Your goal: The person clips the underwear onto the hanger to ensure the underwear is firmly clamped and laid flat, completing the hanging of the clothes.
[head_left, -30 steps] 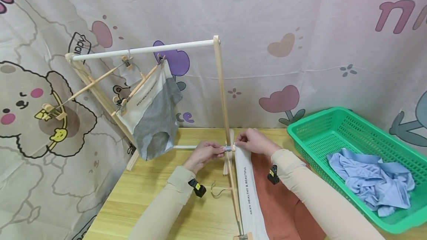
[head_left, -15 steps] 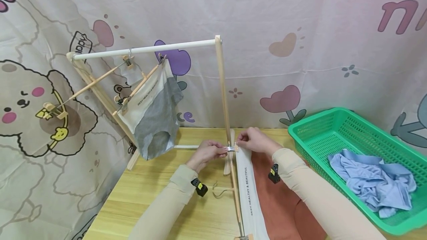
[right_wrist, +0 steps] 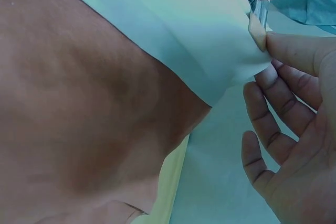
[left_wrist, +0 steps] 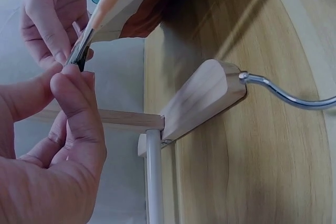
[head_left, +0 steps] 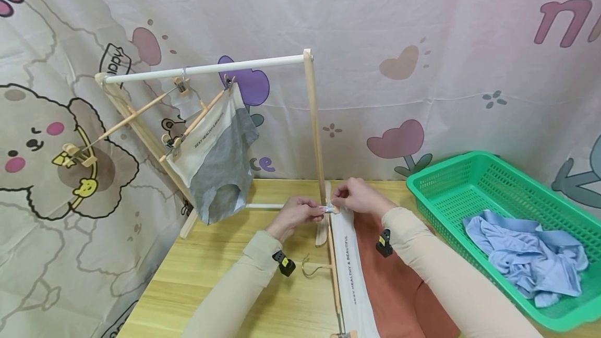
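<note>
Rust-coloured underwear with a white lettered waistband lies beside a wooden clip hanger. My left hand pinches the metal clip at the hanger's far end. At the waistband's far corner, my right hand pinches the cloth between thumb and fingers. In the right wrist view the clip's wooden pad lies over that corner, just by my right thumb. The hanger's near clip sits at the waistband's other end, partly cut off by the frame.
A drying rack stands at the back left. Grey-and-white underwear hangs there, beside another clip hanger. On the right is a green basket holding light blue cloth. The hanger's hook points left over the table.
My left hand and the clip have moved slightly right, so the clip's pad now overlaps the waistband corner. My right hand keeps its pinch there, nearly still.
</note>
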{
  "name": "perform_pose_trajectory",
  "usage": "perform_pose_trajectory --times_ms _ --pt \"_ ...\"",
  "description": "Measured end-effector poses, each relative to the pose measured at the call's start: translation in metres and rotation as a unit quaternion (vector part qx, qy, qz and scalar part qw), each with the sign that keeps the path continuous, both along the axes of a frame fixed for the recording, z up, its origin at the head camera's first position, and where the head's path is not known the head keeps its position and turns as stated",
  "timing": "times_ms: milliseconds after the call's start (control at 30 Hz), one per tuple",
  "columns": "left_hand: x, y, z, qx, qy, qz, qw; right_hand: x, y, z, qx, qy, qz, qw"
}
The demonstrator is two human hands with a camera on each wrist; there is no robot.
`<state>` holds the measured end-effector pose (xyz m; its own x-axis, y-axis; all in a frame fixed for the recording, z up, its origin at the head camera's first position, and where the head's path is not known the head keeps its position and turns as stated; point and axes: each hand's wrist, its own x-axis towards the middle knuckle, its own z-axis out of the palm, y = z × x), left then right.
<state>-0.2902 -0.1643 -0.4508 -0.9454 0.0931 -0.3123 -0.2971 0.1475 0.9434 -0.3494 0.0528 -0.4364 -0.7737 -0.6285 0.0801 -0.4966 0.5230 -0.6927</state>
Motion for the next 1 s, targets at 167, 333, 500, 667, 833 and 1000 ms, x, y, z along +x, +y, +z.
perform_pose_trajectory --times_ms 167,333,500,667,833,1000 --pt "-0.001 0.0 -0.001 0.0 0.0 -0.003 1.0 0.002 -0.002 0.001 -0.007 0.006 -0.004 0.9999" --pt "-0.003 -0.001 -0.005 -0.004 0.007 -0.007 0.9999 0.003 -0.003 0.001 -0.008 0.012 -0.002 0.9999" --pt "-0.001 -0.005 -0.008 -0.015 0.005 -0.008 0.9998 0.002 -0.001 -0.004 0.001 -0.009 0.007 0.9999" --pt "0.0 -0.01 -0.013 -0.014 -0.01 -0.021 0.9996 0.0 0.004 -0.011 0.001 -0.023 0.011 0.9997" --pt "0.0 -0.013 -0.017 -0.006 -0.017 -0.019 0.9997 0.0 0.005 -0.015 0.0 -0.037 0.004 0.9993" --pt "0.0 -0.011 -0.019 -0.009 -0.011 -0.023 0.9996 -0.001 -0.002 -0.02 0.004 -0.034 0.013 0.9993"
